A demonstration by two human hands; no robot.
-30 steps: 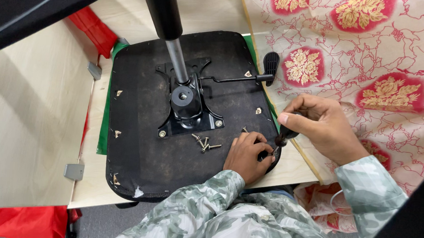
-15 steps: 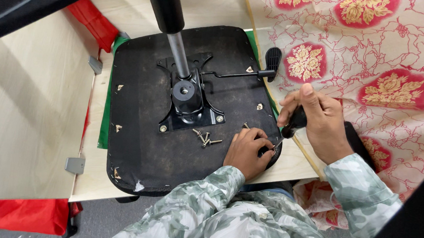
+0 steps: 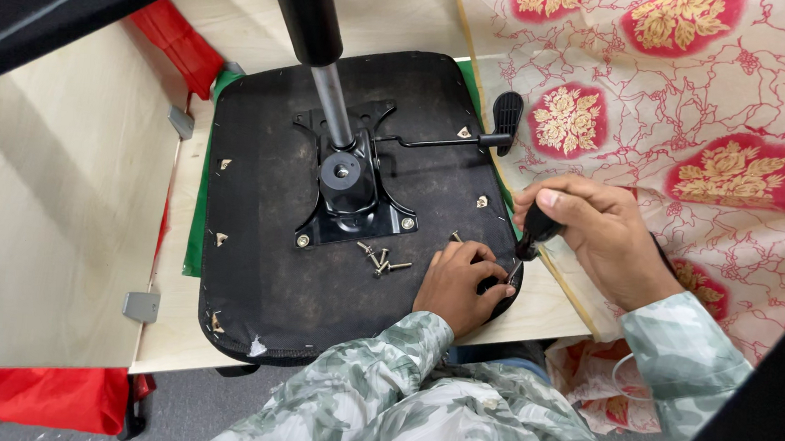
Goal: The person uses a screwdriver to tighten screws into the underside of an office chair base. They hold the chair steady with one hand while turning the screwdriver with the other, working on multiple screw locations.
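left hand (image 3: pixel 458 285): at 5 o'clock, palm down, fingers curled and pinched together toward 3 o'clock | right hand (image 3: pixel 594 233): at 3 o'clock, closed in a fist-like grip, thumb on top pointing to 9 o'clock | forearms: both in pale patterned sleeves, entering from 6 o'clock, hands just beside each other
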